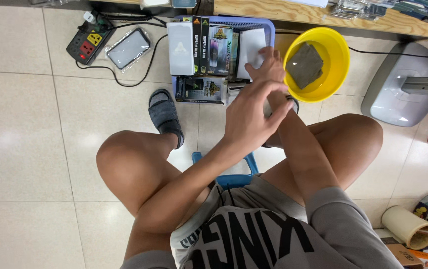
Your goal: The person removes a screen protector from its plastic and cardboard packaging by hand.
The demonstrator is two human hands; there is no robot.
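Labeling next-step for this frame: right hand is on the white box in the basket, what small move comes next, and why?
Probably lift the white box up out of the blue basket. The right hand already rests on its lower corner, and the left hand hovers just below, free to take it. Whether the grip is closed is hidden.

Floor tiles (24, 124) — glazed ceramic, glossy, pale cream. Bowl (341, 55) — yellow plastic, smooth, shiny; holds a grey cloth (304, 65), matt and wet-looking. Basket (268, 27) — blue perforated plastic, packed with glossy printed cardboard boxes (209, 45). Bench edge (293, 12) — raw, rough plywood. Slipper (164, 114) — dark matt rubber. Power strip (88, 45) — black plastic.
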